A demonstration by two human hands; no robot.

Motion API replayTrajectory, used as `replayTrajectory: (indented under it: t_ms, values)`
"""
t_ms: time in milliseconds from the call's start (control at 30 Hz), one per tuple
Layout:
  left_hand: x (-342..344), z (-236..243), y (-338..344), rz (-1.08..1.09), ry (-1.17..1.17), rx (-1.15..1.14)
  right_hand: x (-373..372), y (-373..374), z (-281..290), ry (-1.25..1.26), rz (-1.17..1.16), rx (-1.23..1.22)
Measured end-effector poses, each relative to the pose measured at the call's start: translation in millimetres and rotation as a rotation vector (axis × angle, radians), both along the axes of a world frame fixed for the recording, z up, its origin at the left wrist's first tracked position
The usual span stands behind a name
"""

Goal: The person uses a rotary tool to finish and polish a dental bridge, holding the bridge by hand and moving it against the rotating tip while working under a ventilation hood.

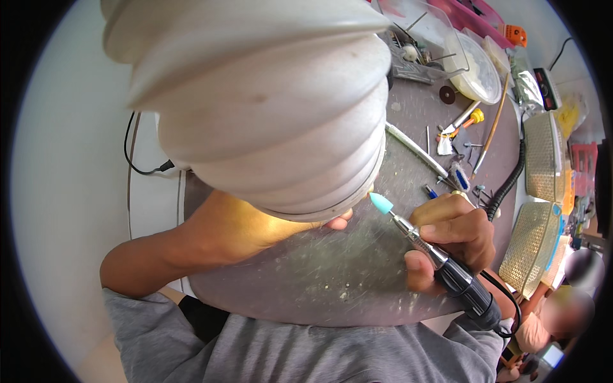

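My right hand (463,230) is closed around a rotary handpiece (460,281) with a black body and a metal front end. A turquoise cone-shaped bit (381,203) at its tip points up and left, close to the rim of a big white spiral-ridged cover (274,127). That cover hides most of my left hand (255,223), whose wrist comes in from the left. A couple of curled fingertips show below the rim, near the bit. Whatever they hold is out of sight. Warm yellow light falls on the back of that hand.
On the worn grey table (306,274) lie a white rod (418,150), a brush (491,127) and several small tools. A clear bin (415,57) of bits and a round plastic tub (476,70) stand behind. Woven baskets (533,246) line the right, past a coiled black cord (509,182). Another person sits lower right.
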State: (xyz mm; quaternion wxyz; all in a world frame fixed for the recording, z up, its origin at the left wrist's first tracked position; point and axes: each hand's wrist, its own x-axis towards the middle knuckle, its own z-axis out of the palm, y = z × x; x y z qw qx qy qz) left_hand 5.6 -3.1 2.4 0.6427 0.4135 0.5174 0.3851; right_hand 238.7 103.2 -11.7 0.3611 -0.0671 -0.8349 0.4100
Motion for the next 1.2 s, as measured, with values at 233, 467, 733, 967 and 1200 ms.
replayTrajectory:
  t_ms: [233,467,733,967,1200]
  values:
    - [-0.7,-5.2,-1.0,0.033,0.047,0.049,6.2,-1.2,1.3,-0.025,0.006,-0.066]
    - [-1.4,-5.2,3.4,-0.004,0.164,0.118,2.8,-3.3,3.6,-0.084,0.011,-0.027]
    - [1.8,-2.3,3.4,0.000,0.138,0.061,1.1,1.3,0.0,-0.100,0.063,0.055]
    - [4.6,-3.0,2.4,0.001,0.111,0.045,-1.6,1.5,2.8,-0.120,0.118,0.034]
    - [4.9,-4.6,3.1,0.003,0.094,0.049,-2.2,0.7,3.7,-0.124,0.114,0.001]
